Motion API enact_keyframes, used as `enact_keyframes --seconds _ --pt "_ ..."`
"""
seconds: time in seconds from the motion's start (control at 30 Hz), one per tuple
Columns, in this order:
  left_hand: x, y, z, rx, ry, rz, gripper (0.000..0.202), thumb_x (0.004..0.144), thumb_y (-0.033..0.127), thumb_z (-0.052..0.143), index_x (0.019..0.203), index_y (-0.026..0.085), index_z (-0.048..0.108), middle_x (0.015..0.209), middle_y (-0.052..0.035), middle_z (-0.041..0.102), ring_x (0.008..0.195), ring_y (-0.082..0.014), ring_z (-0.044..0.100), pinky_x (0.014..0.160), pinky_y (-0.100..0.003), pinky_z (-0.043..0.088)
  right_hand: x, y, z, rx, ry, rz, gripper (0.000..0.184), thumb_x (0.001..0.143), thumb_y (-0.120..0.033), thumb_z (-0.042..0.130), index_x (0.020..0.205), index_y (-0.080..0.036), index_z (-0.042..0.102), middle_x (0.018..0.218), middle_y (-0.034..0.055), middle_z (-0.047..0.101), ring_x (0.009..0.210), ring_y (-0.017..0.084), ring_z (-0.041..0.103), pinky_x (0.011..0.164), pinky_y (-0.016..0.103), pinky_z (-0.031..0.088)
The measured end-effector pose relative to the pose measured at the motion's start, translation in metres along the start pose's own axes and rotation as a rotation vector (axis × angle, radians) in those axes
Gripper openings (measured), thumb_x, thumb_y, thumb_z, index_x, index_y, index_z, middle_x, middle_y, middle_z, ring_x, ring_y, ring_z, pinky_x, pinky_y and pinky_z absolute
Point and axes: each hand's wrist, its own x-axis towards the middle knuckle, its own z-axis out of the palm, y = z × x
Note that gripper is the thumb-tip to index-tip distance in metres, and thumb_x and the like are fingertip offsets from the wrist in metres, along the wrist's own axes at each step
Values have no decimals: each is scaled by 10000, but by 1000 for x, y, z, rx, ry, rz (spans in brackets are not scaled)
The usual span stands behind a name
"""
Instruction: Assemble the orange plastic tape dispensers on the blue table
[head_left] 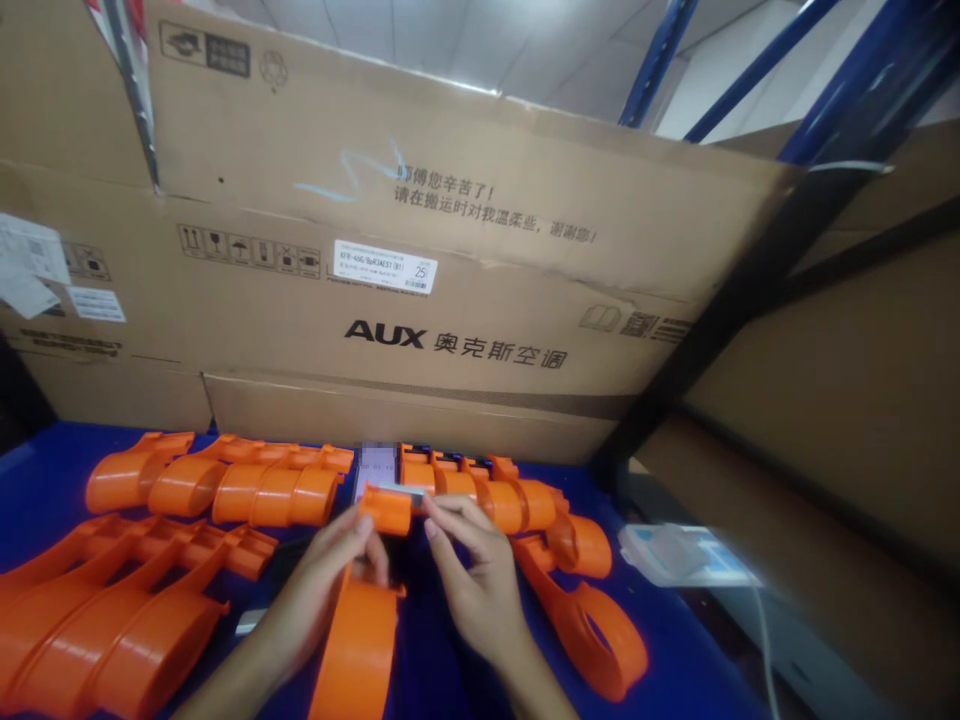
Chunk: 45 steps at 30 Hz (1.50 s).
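Note:
My left hand (330, 580) is closed round the upper end of a long orange plastic part (358, 640) that runs down toward me over the blue table (45, 480). My right hand (476, 575) pinches the small orange end piece (386, 508) at the top of that part, fingertips pressed together on it. A small grey-white strip shows between the fingertips and the end piece. Both wrists come in from the bottom edge.
Rows of similar orange plastic parts lie at left (240, 490), lower left (90, 620) and right (577, 600). A large AUX cardboard box (450, 280) stands behind the table. Blue and black rack posts (750, 280) and a white device (682, 555) are at right.

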Motion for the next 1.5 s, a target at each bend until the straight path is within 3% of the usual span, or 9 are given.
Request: enact_keyframes --seconds 0.2,0.37,0.47,0.63,0.73,0.93,1.13,1.33,1.5 --pt "1 -2 -4 16 -23 -15 416 927 515 574 734 152 636 687 -31 643 589 -138 633 546 -211 460 -4 2 7 -32 -93 -63 301 978 -202 558 1231 -273 706 1003 52 655 886 184 628 774 312 513" --pt "3 6 -15 -101 46 -62 471 877 601 592 715 160 623 589 -38 652 503 -184 657 466 -232 465 1 7 2 -137 -134 -61 314 973 -222 562 1273 -246 650 1040 62 686 925 193 643 814 331 527" --pt "7 12 -31 -287 22 -198 546 860 673 550 678 160 603 590 -87 705 401 -160 603 412 -226 441 2 7 -4 -384 -296 -79 178 924 -254 636 1086 -230 707 1068 78 680 1009 237 616 893 398 498" --pt "12 18 -46 -493 -4 -222 519 853 644 575 653 166 588 619 -110 736 432 -187 651 415 -229 461 -3 6 -5 -638 -520 -126 171 853 -310 720 1008 -240 712 1210 94 603 1151 298 530 957 476 442" --pt "12 16 -44 -448 17 -208 506 841 633 605 660 161 606 597 -108 733 407 -178 631 408 -224 452 -4 7 -1 -689 -527 -103 192 833 -335 743 993 -235 707 1195 95 592 1133 306 521 933 474 447" --pt "11 11 -39 -392 41 -196 518 833 654 596 672 162 608 602 -118 729 405 -173 613 409 -223 442 1 13 3 -648 -398 -29 205 978 -305 555 1115 -224 685 1089 92 628 1059 254 561 953 419 459" --pt "7 13 -32 -407 83 -180 519 838 655 583 653 171 581 574 -95 705 379 -143 565 404 -212 420 -1 15 2 -626 -540 -25 275 977 -299 557 1221 -244 672 1082 87 667 1033 249 592 944 408 462" --pt "7 12 -27 -342 136 -167 539 846 674 560 649 173 575 571 -75 690 403 -137 570 414 -206 415 -3 18 4 -594 -539 -28 298 965 -282 575 1251 -247 653 1162 91 666 1100 262 575 980 425 443" --pt "4 12 -26 -333 128 -143 526 843 676 566 684 175 586 561 -60 682 383 -125 553 403 -201 404 -3 20 6 -586 -524 -37 210 934 -219 606 1135 -224 664 1087 78 703 1050 264 589 955 430 447"
